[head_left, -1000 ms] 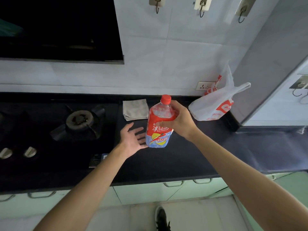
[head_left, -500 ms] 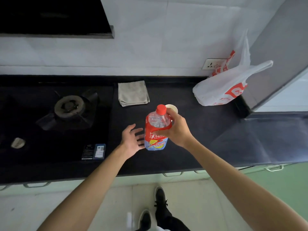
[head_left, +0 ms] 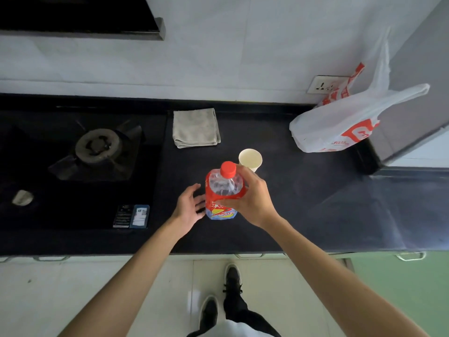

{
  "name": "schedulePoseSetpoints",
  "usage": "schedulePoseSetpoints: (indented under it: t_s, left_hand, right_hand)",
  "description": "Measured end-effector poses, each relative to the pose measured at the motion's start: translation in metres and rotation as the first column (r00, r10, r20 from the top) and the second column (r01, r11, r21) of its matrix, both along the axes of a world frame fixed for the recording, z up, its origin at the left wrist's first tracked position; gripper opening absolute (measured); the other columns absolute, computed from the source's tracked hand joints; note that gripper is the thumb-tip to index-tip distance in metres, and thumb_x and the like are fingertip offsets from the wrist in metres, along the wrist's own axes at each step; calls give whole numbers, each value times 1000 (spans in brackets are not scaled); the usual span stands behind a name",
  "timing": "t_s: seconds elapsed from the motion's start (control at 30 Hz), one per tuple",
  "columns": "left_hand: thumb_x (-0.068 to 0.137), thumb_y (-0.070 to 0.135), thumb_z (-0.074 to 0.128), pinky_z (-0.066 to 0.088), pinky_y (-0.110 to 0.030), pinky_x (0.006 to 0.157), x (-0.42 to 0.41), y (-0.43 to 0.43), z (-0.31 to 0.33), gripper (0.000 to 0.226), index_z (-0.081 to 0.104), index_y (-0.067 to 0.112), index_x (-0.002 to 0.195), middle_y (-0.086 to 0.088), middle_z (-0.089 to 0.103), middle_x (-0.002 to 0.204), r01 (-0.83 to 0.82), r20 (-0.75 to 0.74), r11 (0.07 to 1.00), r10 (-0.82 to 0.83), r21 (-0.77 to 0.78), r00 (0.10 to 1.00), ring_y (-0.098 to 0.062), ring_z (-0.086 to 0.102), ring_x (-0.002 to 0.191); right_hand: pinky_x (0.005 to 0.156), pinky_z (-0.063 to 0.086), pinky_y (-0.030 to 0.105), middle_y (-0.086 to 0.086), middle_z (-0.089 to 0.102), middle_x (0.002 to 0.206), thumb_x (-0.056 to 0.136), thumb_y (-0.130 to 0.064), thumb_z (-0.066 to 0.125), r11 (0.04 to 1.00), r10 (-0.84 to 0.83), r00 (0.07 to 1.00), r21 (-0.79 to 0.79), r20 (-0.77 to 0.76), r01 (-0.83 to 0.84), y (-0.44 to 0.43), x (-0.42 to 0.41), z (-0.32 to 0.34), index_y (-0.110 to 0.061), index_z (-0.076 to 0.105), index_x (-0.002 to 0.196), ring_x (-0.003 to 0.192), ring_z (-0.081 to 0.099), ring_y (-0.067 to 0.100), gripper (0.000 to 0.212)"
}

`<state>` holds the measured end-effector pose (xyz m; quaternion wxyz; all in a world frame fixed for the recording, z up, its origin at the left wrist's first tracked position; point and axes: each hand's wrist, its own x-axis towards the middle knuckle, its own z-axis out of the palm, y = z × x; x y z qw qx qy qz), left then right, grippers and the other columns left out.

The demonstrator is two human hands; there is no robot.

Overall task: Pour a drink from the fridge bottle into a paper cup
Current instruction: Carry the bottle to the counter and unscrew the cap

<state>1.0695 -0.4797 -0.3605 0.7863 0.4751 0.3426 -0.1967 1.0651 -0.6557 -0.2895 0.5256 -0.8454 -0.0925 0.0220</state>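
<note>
Near the middle of the frame, on the dark worktop, a plastic drink bottle stands upright with its red cap on. The right hand wraps around the bottle's shoulder from the right, fingers curled against the red label and grasping it. The left hand sits just left of the bottle with its fingers spread and released; whether the fingertips touch the label cannot be told. Just behind the bottle, up and to the right of the cap, an empty paper cup stands upright on the worktop, its lower part hidden by the right hand. Further back lies a folded grey cloth. At the left of the frame is a gas hob with one burner showing. At the upper right a white plastic bag with red print rests against the wall, beside a wall socket. At the bottom of the frame, black shoes stand on the pale floor.
</note>
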Motion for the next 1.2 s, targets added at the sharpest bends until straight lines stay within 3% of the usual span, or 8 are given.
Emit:
schedulePoseSetpoints:
  t_s: [0.07, 0.23, 0.5, 0.7, 0.8, 0.97, 1.07, 1.2]
  left_hand:
    - [101, 34, 41, 39, -50, 105, -3, 1, -1, 44, 50, 12, 138, -22, 60, 132, -29, 7, 1000, 29, -4, 1000, -36, 55, 124]
    - [101, 34, 42, 42, -49, 100, -9, 3, -3, 44, 52, 9, 136, -22, 61, 130, -123, 5, 992, 123, -24, 992, -37, 55, 123]
    - [101, 36, 40, 41, -51, 102, -16, 5, -5, 48, 52, 7, 138, -22, 64, 122, -188, -14, 982, 188, -34, 982, -39, 55, 123]
    - [102, 32, 39, 39, -54, 109, -20, 9, -1, 44, 53, 7, 135, -24, 61, 129, -162, 35, 987, 162, 20, 986, -39, 54, 126]
    - [93, 27, 49, 41, -54, 108, -21, 11, 2, 40, 56, 11, 130, -20, 62, 128, -85, 109, 992, 75, 88, 991, -36, 55, 125]
    - [74, 12, 53, 52, -42, 98, -24, 15, 5, 46, 60, 23, 118, -1, 70, 116, 147, 240, 949, -217, 279, 946, -26, 62, 119]
    - [73, 7, 58, 50, -35, 99, -19, 22, 10, 59, 53, 31, 126, 12, 65, 122, 280, 298, 843, -443, 460, 845, -11, 57, 123]
    - [72, 27, 72, 49, -27, 102, -10, 30, 28, 75, 40, 33, 139, 20, 53, 133, 373, 336, 702, -652, 607, 679, -3, 48, 130]
  right_hand:
    - [85, 47, 7, -20, 58, 113, 64, -23, 92, 999, 33, 999, -4, 18, -33, 2, 2, -1, -36, 52, 117, 105, 58, -6, 67]
    - [92, 49, 15, -9, 59, 121, 65, -29, 92, 995, 96, 995, -19, 20, -96, 3, 3, -9, -25, 55, 125, 110, 59, 3, 71]
    - [92, 48, 12, -8, 57, 124, 65, -34, 91, 991, 131, 991, -10, -14, -131, 2, 8, -20, -25, 55, 126, 110, 58, 2, 71]
    - [89, 45, 6, -8, 52, 129, 65, -29, 92, 988, 157, 987, 7, -29, -157, 3, 14, -27, -24, 54, 127, 113, 55, 3, 73]
    - [89, 45, 7, -11, 47, 129, 64, -31, 93, 985, 170, 985, -2, -13, -170, 5, 16, -31, -31, 51, 125, 116, 51, 1, 74]
    - [90, 43, 5, -11, 43, 130, 64, -32, 92, 986, 166, 986, -25, 2, -166, 10, 19, -37, -34, 45, 125, 118, 48, 0, 77]
    - [92, 45, 9, -12, 40, 131, 66, -33, 91, 981, 178, 983, -74, -35, -180, 14, 20, -37, -38, 39, 126, 120, 47, 4, 80]
    - [99, 50, 29, -10, 39, 134, 69, -37, 88, 949, 231, 971, -206, -60, -239, 11, 21, -21, -34, 38, 132, 123, 42, 12, 80]
